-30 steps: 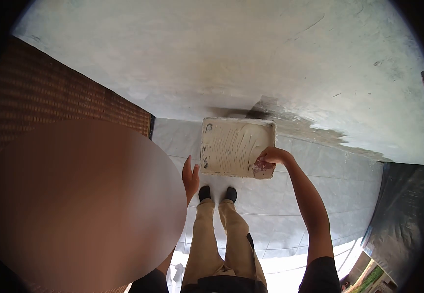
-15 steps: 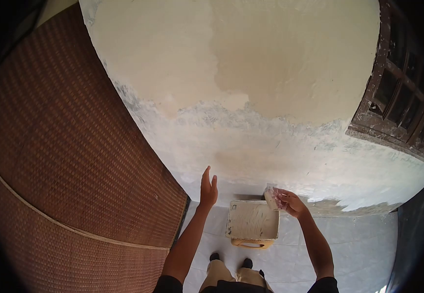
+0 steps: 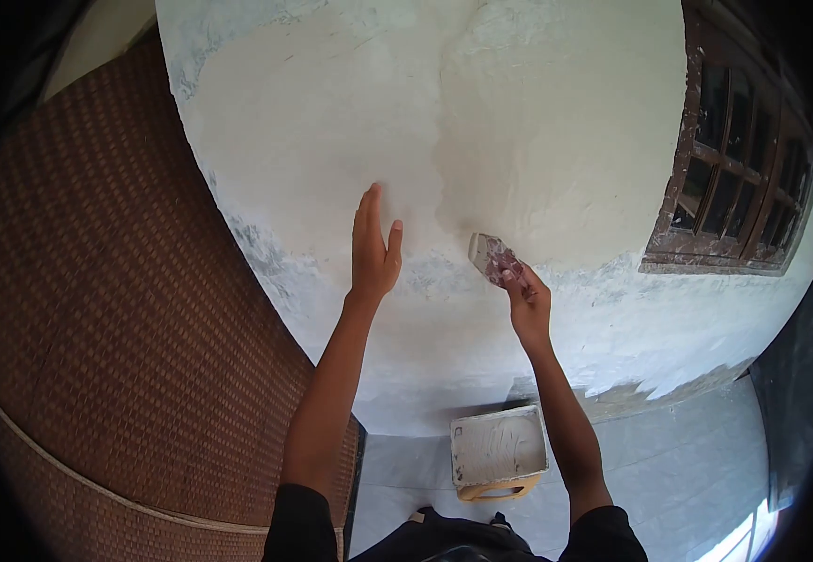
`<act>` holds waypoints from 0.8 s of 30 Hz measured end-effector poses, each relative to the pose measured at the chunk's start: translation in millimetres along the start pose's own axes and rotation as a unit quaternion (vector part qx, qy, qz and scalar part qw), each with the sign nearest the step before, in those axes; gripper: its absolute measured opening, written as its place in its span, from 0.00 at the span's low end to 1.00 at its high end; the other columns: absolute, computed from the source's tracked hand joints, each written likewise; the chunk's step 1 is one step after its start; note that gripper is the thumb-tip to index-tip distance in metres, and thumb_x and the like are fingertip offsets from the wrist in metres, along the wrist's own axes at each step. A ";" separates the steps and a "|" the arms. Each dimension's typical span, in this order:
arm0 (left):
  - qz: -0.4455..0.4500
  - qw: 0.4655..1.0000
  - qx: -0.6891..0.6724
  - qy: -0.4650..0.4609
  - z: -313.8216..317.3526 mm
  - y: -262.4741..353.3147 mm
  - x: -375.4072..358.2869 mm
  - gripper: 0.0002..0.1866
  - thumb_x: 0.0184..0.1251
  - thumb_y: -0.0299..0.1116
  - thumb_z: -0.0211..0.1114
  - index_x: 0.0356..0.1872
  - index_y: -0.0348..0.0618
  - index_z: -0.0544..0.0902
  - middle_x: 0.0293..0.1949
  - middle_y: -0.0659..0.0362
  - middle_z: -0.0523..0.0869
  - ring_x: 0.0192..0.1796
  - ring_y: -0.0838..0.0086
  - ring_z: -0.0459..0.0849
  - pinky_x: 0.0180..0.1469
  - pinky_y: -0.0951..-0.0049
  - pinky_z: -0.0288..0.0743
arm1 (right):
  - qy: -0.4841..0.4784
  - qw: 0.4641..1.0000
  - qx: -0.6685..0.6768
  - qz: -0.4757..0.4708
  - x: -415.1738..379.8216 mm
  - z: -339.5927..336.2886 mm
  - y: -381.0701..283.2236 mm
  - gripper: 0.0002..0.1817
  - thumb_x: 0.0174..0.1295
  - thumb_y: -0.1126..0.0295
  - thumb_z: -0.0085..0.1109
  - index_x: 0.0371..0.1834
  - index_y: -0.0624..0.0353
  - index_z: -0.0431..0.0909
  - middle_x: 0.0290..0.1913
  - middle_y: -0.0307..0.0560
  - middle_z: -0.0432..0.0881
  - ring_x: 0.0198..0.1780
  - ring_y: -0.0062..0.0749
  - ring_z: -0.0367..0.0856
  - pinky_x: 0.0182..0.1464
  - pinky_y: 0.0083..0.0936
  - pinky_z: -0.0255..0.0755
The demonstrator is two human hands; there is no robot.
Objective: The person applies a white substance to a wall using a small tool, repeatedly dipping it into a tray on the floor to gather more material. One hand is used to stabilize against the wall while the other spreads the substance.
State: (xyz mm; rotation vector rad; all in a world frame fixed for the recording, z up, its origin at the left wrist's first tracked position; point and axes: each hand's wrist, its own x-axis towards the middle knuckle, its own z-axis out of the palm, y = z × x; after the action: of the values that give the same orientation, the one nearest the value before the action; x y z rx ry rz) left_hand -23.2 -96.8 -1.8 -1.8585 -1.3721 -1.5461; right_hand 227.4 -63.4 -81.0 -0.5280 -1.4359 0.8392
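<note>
My right hand point(image 3: 528, 295) grips a wide paintbrush point(image 3: 492, 258) by its reddish-brown, white-smeared handle. The brush's pale end points up and left, close in front of the wall point(image 3: 556, 140). To the left, my left hand point(image 3: 374, 251) is raised with fingers straight and thumb apart, holding nothing; its fingertips overlap the pale upper part of the wall. Below both hands, a rectangular tray point(image 3: 456, 454) of thick off-white paint rests on a yellow stool point(image 3: 495, 491) near the foot of the wall.
Woven matting point(image 3: 144, 309) stands along the left, with a pale cord across it. A brown, paint-spattered window frame point(image 3: 673, 220) is set in the wall at right. Grey sheeting point(image 3: 669, 459) covers the floor, and a dark sheet point(image 3: 805, 403) hangs at far right.
My right hand has lifted the paintbrush from beside the tray up to the wall. My left hand has risen too, still open. The view has tilted upward.
</note>
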 end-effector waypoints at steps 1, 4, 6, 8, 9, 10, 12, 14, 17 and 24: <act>0.030 0.999 0.025 -0.003 -2.5 -3.5 14.1 0.30 0.78 0.34 0.50 0.77 0.39 0.55 0.77 0.49 0.60 0.78 0.54 0.57 0.77 0.50 0.49 | 0.061 0.996 -0.056 -0.012 -3.4 16.8 -9.5 0.15 0.74 0.71 0.55 0.60 0.64 0.79 0.49 0.52 0.87 0.49 0.25 0.85 0.51 0.22 0.74; 0.093 0.993 0.073 -0.010 -7.8 -12.2 40.9 0.32 0.76 0.33 0.51 0.77 0.41 0.55 0.78 0.51 0.58 0.79 0.55 0.56 0.77 0.46 0.47 | 0.125 0.955 -0.177 -0.201 -6.7 46.8 7.6 0.18 0.69 0.83 0.52 0.61 0.63 0.79 0.55 0.59 0.84 0.59 0.43 0.84 0.60 0.31 0.75; 0.101 0.992 0.071 -0.007 -5.0 -22.4 50.1 0.32 0.75 0.34 0.52 0.77 0.41 0.55 0.78 0.52 0.58 0.79 0.56 0.55 0.77 0.45 0.46 | 0.140 0.943 -0.205 -0.222 -6.7 60.4 20.9 0.23 0.64 0.89 0.50 0.61 0.63 0.79 0.57 0.60 0.83 0.64 0.52 0.79 0.66 0.39 0.72; 0.110 0.992 0.070 -0.001 2.7 -31.9 57.8 0.33 0.74 0.34 0.52 0.77 0.42 0.55 0.78 0.52 0.57 0.79 0.57 0.55 0.77 0.45 0.45 | 0.155 0.912 -0.267 -0.268 -1.1 69.5 35.8 0.24 0.62 0.90 0.48 0.61 0.64 0.78 0.59 0.60 0.82 0.66 0.55 0.76 0.69 0.44 0.69; 0.108 0.991 0.084 0.008 6.7 -35.6 57.2 0.33 0.74 0.35 0.52 0.77 0.42 0.56 0.78 0.53 0.57 0.80 0.57 0.55 0.78 0.45 0.44 | 0.146 0.910 -0.279 -0.271 1.9 72.0 43.2 0.26 0.62 0.91 0.48 0.63 0.63 0.77 0.62 0.59 0.80 0.70 0.56 0.71 0.71 0.47 0.66; 0.104 0.989 0.099 0.016 10.8 -38.9 55.3 0.33 0.73 0.35 0.52 0.77 0.42 0.57 0.78 0.53 0.57 0.80 0.57 0.55 0.78 0.45 0.43 | 0.152 0.907 -0.285 -0.271 2.0 75.0 47.6 0.26 0.62 0.91 0.48 0.63 0.63 0.77 0.62 0.59 0.80 0.70 0.56 0.71 0.71 0.47 0.66; 0.114 0.988 0.104 0.024 17.3 -47.2 54.2 0.32 0.73 0.36 0.52 0.77 0.42 0.58 0.78 0.54 0.59 0.80 0.58 0.55 0.78 0.46 0.42 | 0.113 0.875 -0.373 -0.288 -0.3 80.0 56.3 0.25 0.62 0.90 0.49 0.62 0.64 0.77 0.65 0.61 0.77 0.71 0.57 0.69 0.72 0.48 0.64; 0.120 0.986 0.111 0.037 23.6 -55.7 52.2 0.32 0.73 0.36 0.53 0.76 0.42 0.60 0.78 0.54 0.60 0.80 0.60 0.56 0.78 0.47 0.42 | 0.106 0.869 -0.388 -0.289 0.5 79.1 63.4 0.25 0.61 0.89 0.52 0.63 0.64 0.77 0.66 0.61 0.76 0.72 0.58 0.68 0.71 0.46 0.66; 0.148 0.973 0.172 0.050 28.6 -63.8 49.6 0.32 0.73 0.39 0.51 0.76 0.42 0.60 0.78 0.54 0.59 0.80 0.60 0.55 0.79 0.47 0.40 | 0.083 0.877 -0.390 -0.268 4.7 77.1 68.5 0.26 0.60 0.88 0.56 0.63 0.64 0.77 0.65 0.60 0.76 0.71 0.58 0.69 0.70 0.44 0.68; 0.163 0.959 0.221 0.075 30.7 -66.8 48.4 0.32 0.73 0.40 0.52 0.76 0.43 0.62 0.77 0.56 0.62 0.79 0.63 0.57 0.78 0.49 0.43 | 0.061 0.851 -0.432 -0.291 13.6 69.8 64.6 0.27 0.54 0.86 0.63 0.61 0.63 0.78 0.64 0.57 0.78 0.68 0.55 0.73 0.67 0.40 0.72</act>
State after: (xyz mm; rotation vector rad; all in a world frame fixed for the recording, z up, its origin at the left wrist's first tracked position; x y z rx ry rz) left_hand -65.7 -20.8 11.5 -1.5598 -1.1556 -1.0854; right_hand 146.3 -24.5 -114.6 -0.7316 -1.6831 -0.3722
